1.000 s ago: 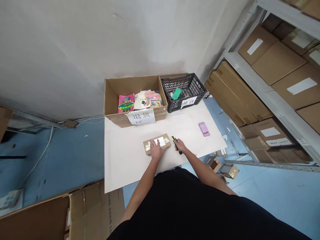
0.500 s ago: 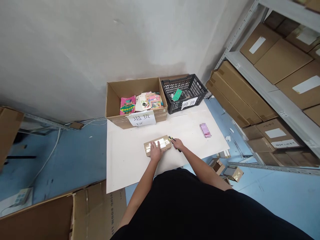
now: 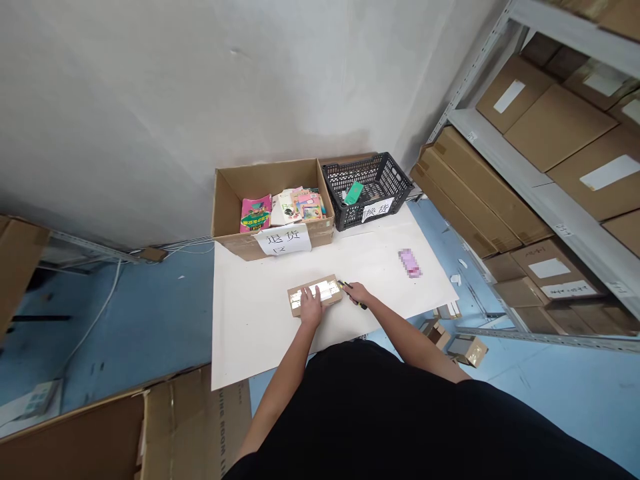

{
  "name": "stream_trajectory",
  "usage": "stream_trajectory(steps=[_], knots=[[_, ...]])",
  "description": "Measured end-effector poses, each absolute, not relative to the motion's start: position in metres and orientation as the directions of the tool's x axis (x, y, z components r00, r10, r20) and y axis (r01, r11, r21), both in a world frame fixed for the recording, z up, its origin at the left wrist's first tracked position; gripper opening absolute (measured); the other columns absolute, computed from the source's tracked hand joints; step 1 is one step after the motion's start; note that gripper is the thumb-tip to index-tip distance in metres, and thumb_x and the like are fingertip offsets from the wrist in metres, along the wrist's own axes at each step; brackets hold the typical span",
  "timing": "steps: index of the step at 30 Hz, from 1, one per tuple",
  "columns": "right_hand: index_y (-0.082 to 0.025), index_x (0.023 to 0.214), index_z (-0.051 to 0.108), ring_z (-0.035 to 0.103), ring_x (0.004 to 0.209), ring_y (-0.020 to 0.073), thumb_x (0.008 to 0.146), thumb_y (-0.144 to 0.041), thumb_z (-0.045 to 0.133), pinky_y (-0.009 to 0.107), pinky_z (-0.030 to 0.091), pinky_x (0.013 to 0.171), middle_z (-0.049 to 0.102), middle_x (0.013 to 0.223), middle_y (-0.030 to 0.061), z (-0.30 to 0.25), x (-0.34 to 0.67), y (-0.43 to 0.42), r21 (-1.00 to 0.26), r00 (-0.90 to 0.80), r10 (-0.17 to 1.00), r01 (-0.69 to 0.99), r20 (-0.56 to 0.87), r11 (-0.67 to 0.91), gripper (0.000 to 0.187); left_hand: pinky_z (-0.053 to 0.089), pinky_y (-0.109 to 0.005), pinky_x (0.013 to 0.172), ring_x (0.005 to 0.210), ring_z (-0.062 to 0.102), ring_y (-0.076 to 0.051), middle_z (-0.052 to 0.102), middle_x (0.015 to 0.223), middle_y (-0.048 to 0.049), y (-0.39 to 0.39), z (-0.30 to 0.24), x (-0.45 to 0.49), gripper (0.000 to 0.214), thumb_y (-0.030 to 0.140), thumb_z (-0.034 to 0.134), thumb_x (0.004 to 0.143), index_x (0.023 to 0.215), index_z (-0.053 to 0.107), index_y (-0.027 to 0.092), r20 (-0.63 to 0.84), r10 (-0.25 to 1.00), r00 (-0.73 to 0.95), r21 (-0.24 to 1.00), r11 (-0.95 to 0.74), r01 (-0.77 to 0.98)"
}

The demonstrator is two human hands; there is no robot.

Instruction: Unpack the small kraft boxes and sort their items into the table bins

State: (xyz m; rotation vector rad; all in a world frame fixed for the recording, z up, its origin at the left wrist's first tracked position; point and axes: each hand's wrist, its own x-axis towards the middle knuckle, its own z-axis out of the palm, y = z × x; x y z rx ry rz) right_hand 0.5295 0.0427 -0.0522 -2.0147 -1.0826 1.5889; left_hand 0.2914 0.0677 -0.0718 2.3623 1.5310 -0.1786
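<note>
A small taped cardboard box (image 3: 295, 293) with a shiny label lies on the white table (image 3: 250, 347). My left hand (image 3: 311, 305) rests on the box with its fingers spread over the top and the near side. In my right hand (image 3: 358, 293) is a black and yellow utility knife (image 3: 344, 284), held with the fingers closed round it. Its front end is at the box's right end; whether the blade touches the tape is too small to tell.
Behind stand an open carton (image 3: 240, 247) with several books and a black plastic crate (image 3: 350, 217) holding a green item. A blurred pink-purple item (image 3: 410, 263) lies to the right. Shelves (image 3: 545, 200) with boxes flank the right, and a large carton (image 3: 190, 427) stands at lower left.
The knife's front end has shifted slightly along the box's right end, and the knife lies at a different angle. My left hand stays on the box. The view has tilted slightly.
</note>
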Motion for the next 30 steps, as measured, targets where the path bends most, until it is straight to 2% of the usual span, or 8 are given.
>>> stream_trajectory(steps=[6,11,15,17,21,24,26,30], knots=[[-0.024,0.073,0.045,0.048,0.034,0.0106,0.105,-0.05,0.053,0.022,0.04,0.045,0.055,0.046,-0.0053,-0.05,0.53,0.02,-0.683,0.047,0.756,0.395,-0.653,-0.615,0.043,0.026,-0.061,0.125,0.158,0.022,-0.049,0.037,0.163,-0.0328,0.069,-0.074,0.292,0.089,0.053,0.064,0.095,0.164,0.035,0.005,-0.277,0.864,0.42,0.197,-0.377,0.905],[-0.024,0.074,0.047,0.047,0.034,0.0103,0.102,-0.054,0.057,0.021,0.038,0.044,0.053,0.046,-0.0064,-0.052,0.532,0.003,-0.663,0.036,0.724,0.371,-0.689,-0.65,0.043,0.028,-0.061,0.123,0.156,0.025,-0.048,0.041,0.161,-0.0296,0.069,-0.068,0.295,0.089,0.057,0.064,0.093,0.163,0.037,0.008,-0.262,0.873,0.412,0.19,-0.371,0.909],[-0.025,0.08,0.047,0.052,0.039,0.0117,0.102,-0.059,0.05,0.022,0.041,0.046,0.053,0.05,-0.0072,-0.064,0.522,-0.006,-0.693,0.278,0.714,0.187,-0.643,-0.697,0.041,0.033,-0.055,0.122,0.151,0.036,-0.042,0.05,0.156,-0.0226,0.084,-0.052,0.28,0.083,0.064,0.062,0.092,0.159,0.046,0.017,-0.254,0.862,0.438,0.25,-0.379,0.891],[-0.025,0.085,0.048,0.057,0.043,0.0133,0.099,-0.062,0.055,0.023,0.044,0.049,0.057,0.056,-0.0062,-0.071,0.51,-0.004,-0.685,0.379,0.675,0.131,-0.633,-0.716,0.04,0.033,-0.052,0.123,0.151,0.036,-0.039,0.048,0.159,-0.0184,0.093,-0.046,0.266,0.077,0.063,0.06,0.093,0.158,0.049,0.023,-0.239,0.86,0.45,0.272,-0.386,0.882],[-0.026,0.094,0.05,0.07,0.068,0.0201,0.078,-0.06,0.082,0.028,0.051,0.061,0.07,0.081,0.001,-0.079,0.485,0.014,-0.67,0.429,0.667,0.171,-0.609,-0.722,0.049,0.024,-0.058,0.126,0.159,0.021,-0.042,0.032,0.172,-0.0164,0.09,-0.045,0.254,0.077,0.06,0.059,0.095,0.163,0.043,0.025,-0.276,0.865,0.42,0.223,-0.367,0.903],[-0.027,0.104,0.052,0.073,0.1,0.0275,0.065,-0.053,0.092,0.031,0.054,0.075,0.074,0.105,0.0075,-0.075,0.486,0.035,-0.662,0.485,0.677,0.237,-0.554,-0.712,0.061,0.025,-0.068,0.121,0.156,0.026,-0.049,0.026,0.174,-0.02,0.069,-0.046,0.271,0.076,0.059,0.053,0.099,0.165,0.038,0.024,-0.331,0.885,0.327,0.17,-0.285,0.943],[-0.026,0.111,0.053,0.071,0.11,0.0312,0.067,-0.055,0.09,0.034,0.054,0.08,0.073,0.115,0.0132,-0.07,0.498,0.049,-0.617,0.556,0.641,0.266,-0.529,-0.74,0.065,0.032,-0.069,0.116,0.148,0.038,-0.05,0.023,0.175,-0.0196,0.051,-0.046,0.29,0.073,0.056,0.049,0.101,0.165,0.037,0.024,-0.353,0.871,0.342,0.189,-0.292,0.938],[-0.023,0.115,0.055,0.071,0.112,0.0315,0.082,-0.058,0.075,0.035,0.055,0.079,0.072,0.121,0.0187,-0.063,0.528,0.066,-0.597,0.62,0.572,0.199,-0.538,-0.777,0.052,0.044,-0.059,0.11,0.14,0.049,-0.041,0.018,0.178,-0.0105,0.023,-0.045,0.323,0.066,0.047,0.044,0.104,0.167,0.034,0.029,-0.378,0.727,0.573,0.332,-0.471,0.817]])
